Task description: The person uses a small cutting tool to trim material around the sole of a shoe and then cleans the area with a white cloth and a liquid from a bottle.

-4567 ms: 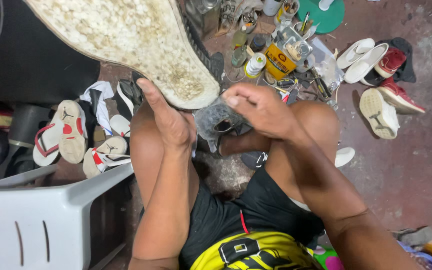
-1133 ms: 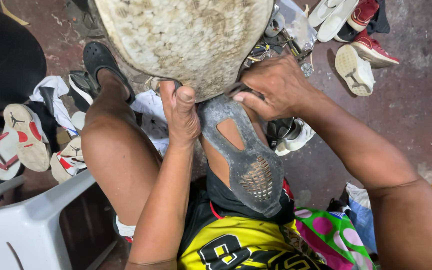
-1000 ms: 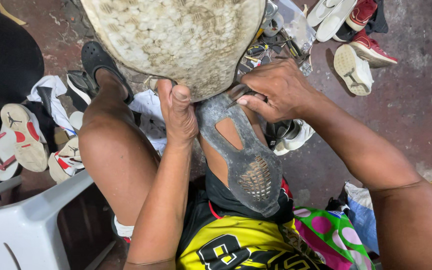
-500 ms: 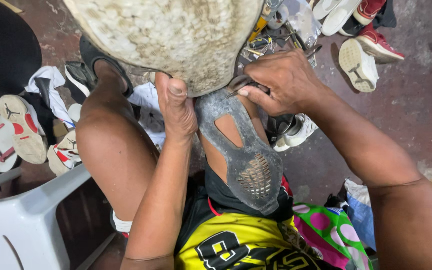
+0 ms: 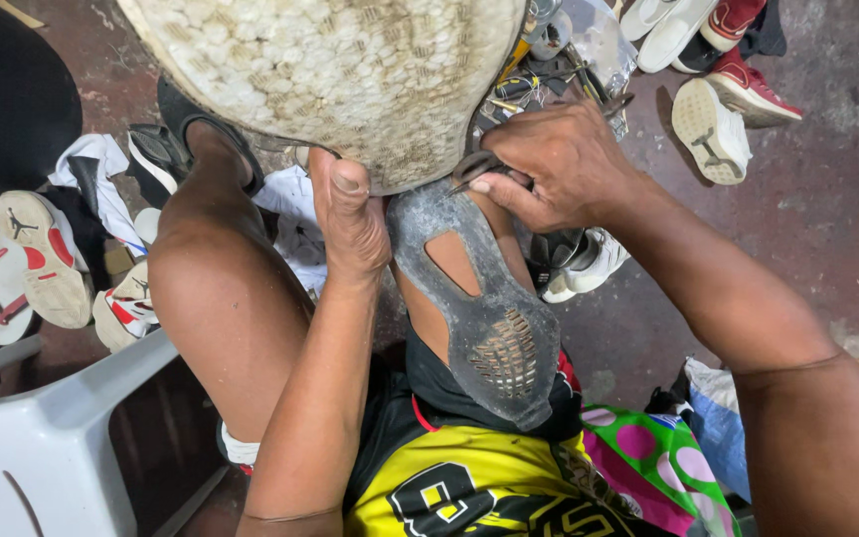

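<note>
A big shoe (image 5: 330,70) is held up close to the camera, its worn cream sole facing me. My left hand (image 5: 350,219) grips the sole's lower edge, thumb pointing up. A grey rubber outsole layer (image 5: 479,308) hangs peeled down from that edge over my knee; it has a cut-out hole and a mesh-like patch. My right hand (image 5: 559,164) is closed on a dark metal tool (image 5: 479,167) that looks like pliers, its tip at the top of the grey layer where it meets the sole.
A white plastic chair (image 5: 42,438) stands at lower left. Sneakers and sandals (image 5: 42,259) lie on the floor at left, more shoes (image 5: 713,124) at upper right. Small tools and bottles (image 5: 549,55) lie behind the shoe. A dotted bag (image 5: 648,457) sits by my hip.
Since 4.6 s ago the shoe has come closer and the grey outsole now hangs peeled down. In the last second the hands and shoe have barely shifted.
</note>
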